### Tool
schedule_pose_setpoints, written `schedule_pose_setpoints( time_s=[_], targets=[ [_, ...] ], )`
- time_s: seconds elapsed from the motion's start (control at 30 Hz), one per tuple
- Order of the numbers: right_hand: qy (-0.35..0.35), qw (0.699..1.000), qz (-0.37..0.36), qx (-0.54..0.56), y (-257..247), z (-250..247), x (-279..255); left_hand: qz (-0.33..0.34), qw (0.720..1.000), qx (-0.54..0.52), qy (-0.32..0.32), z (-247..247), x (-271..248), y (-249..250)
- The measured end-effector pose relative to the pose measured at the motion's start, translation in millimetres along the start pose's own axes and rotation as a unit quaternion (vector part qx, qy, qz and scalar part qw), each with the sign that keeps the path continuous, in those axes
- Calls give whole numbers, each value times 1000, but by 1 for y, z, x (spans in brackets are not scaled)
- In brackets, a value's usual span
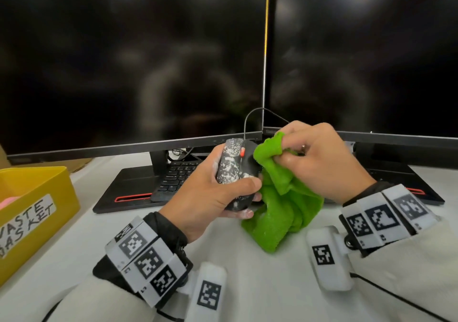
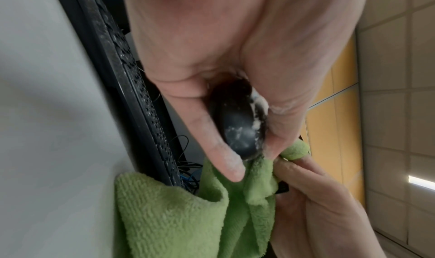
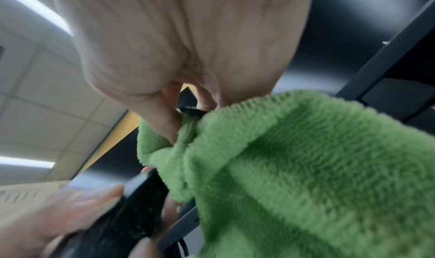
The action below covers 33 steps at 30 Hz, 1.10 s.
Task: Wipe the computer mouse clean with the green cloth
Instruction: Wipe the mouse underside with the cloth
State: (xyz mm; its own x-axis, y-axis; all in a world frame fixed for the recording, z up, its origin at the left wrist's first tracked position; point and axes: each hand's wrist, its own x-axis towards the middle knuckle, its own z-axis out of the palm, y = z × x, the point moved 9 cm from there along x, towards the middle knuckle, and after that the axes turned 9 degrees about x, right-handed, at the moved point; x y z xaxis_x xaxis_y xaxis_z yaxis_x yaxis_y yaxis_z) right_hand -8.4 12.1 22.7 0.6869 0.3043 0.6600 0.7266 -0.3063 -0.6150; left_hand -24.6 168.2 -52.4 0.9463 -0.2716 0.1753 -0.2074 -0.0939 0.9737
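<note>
Black and flecked with white powder, the mouse sat lifted off the desk in the left hand, near the middle of the head view, in front of the seam between the two monitors. The powder lay thick on its left half; the right half looked mostly clean, and a red wheel showed between them. Its cable rose from its 12 o'clock end in a loop. The left hand's fingers were curled round the body, thumb across the near top and fingertips under the far side; the left wrist view showed white dust on those fingers and along the mouse's rear edge.

At 3 o'clock of the mouse, the cloth, bright green terry, touched its right side. The right hand pinched a bunched upper fold between thumb and curled fingers, a ring on one finger; the rest of the cloth hung toward 6 o'clock, down to the white desk. The right wrist view was blurred but agreed: cloth gathered at the fingertips, against the mouse's edge.

Beyond, at 12 o'clock, stood the left monitor and the right monitor, both dark. A keyboard lay partly under the left one, at 10 o'clock of the mouse. At 9 o'clock, at the frame's edge, sat a yellow bin with a handwritten label.
</note>
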Motion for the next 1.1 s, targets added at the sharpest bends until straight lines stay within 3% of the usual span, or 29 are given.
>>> schedule_pose_setpoints(
  time_s=[0.13, 0.3, 0.5, 0.67, 0.77, 0.97, 1.1],
  targets=[
    [63, 995, 10, 72, 0, -10, -1, -9, 1000, -25, 6, -3, 1, -4],
    [55, 982, 85, 160, 14, -11, -2, -46, 990, -126, 32, -7, 5, -6],
    [74, 967, 99, 223, 26, -15, -2, -86, 969, -222, 64, -12, 7, -15],
    [17, 976, 35, 213, 4, -4, -5, -70, 976, -204, 43, -6, 6, -10],
    [-28, 989, 6, 144, -7, 14, -7, -58, 979, -191, 32, -2, 6, -9],
    [-58, 998, 24, 19, -5, 35, -8, -46, 983, -172, 33, -1, 7, -10],
    [-62, 997, 50, -8, 2, 25, -6, -44, 983, -174, 42, -6, 7, -9]
  ],
)
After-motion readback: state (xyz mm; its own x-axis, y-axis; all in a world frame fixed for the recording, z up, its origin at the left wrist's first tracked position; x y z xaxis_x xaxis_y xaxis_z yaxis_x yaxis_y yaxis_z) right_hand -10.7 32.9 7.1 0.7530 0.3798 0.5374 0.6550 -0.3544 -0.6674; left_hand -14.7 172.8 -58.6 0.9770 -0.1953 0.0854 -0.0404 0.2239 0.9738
